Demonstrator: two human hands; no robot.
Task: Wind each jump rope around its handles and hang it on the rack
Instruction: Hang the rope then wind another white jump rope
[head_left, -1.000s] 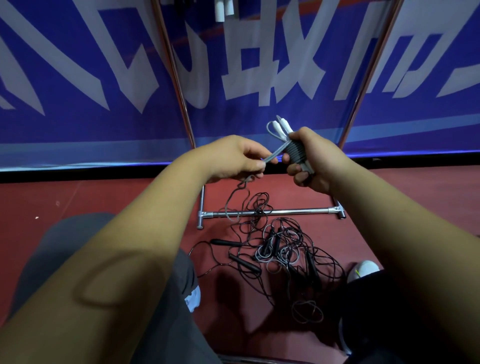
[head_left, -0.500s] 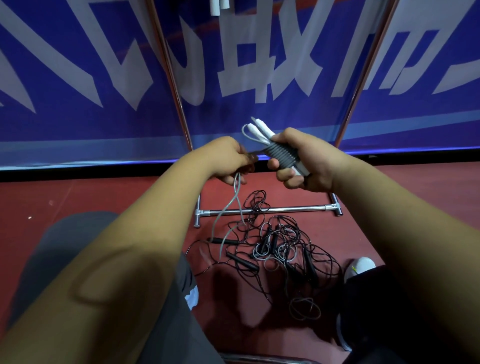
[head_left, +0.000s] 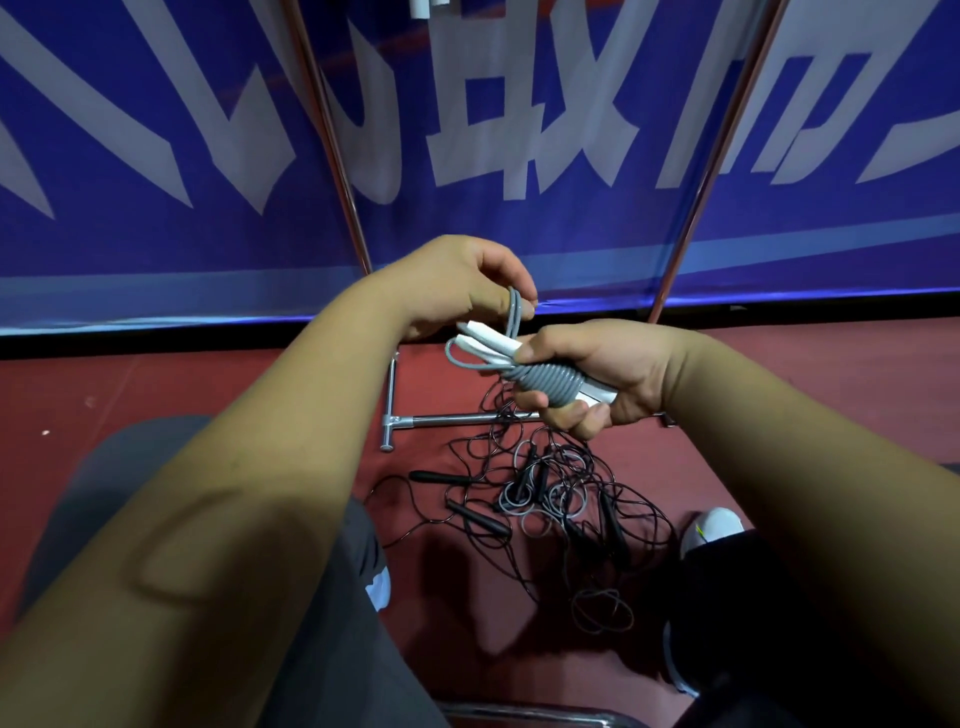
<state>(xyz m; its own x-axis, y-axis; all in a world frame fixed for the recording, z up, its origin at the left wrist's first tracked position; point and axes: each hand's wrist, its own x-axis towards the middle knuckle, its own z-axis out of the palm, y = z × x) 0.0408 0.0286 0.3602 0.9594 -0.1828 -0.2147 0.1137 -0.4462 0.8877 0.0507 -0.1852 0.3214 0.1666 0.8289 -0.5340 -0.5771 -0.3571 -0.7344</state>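
One wound rope (head_left: 545, 383) sits in right hand (head_left: 597, 374), above tangle (head_left: 550, 493).

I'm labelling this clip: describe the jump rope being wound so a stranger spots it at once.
Find the blue banner with white characters; below it, above the red floor, is the right hand. It grips the jump rope: grey cord coiled round white handles. The ropes tangled on the floor have black handles.

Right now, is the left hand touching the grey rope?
Touching. The head view shows the left hand pinching a loop of the grey rope just above the white handles.
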